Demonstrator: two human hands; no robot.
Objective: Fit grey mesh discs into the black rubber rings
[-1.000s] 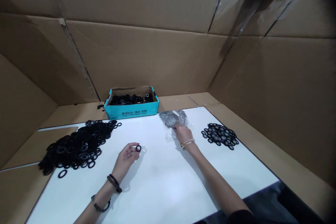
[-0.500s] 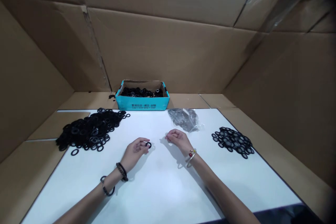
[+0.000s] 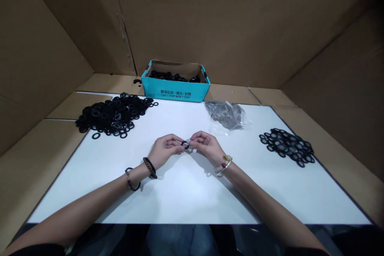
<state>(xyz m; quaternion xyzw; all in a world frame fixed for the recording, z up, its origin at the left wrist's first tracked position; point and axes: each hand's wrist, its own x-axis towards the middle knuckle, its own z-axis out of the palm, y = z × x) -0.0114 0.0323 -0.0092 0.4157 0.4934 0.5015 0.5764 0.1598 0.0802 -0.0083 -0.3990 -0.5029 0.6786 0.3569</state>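
Head-camera view of two bare forearms reaching over a white board [image 3: 192, 196]. The left hand [image 3: 164, 151] and right hand [image 3: 207, 147] meet at mid-board, fingers curled and closed, and a black rubber ring [image 3: 185, 145] is pinched between the fingertips of both, held above the board. The fingers partly hide the ring.

Left wrist: a braided dark bracelet [image 3: 150, 167] and a looser thin black bangle [image 3: 130, 180]. Right wrist: a pale bangle with red and yellow beads [image 3: 224, 164].

Left of the hands, a large heap of loose black rings [image 3: 111, 115] lies on the board's far left corner, with one single ring [image 3: 96, 136] just off its near edge. Right of the hands is a smaller, flatter pile of black rings [image 3: 286, 147]. Between them, at the far edge, lies a clear plastic bag [image 3: 225, 115] holding grey contents. Beyond the board, a teal cardboard box [image 3: 175, 90] printed "CAN'T STOP WON'T STOP" holds more black rings. Brown cardboard sheets [image 3: 210, 20] line the surrounding walls.
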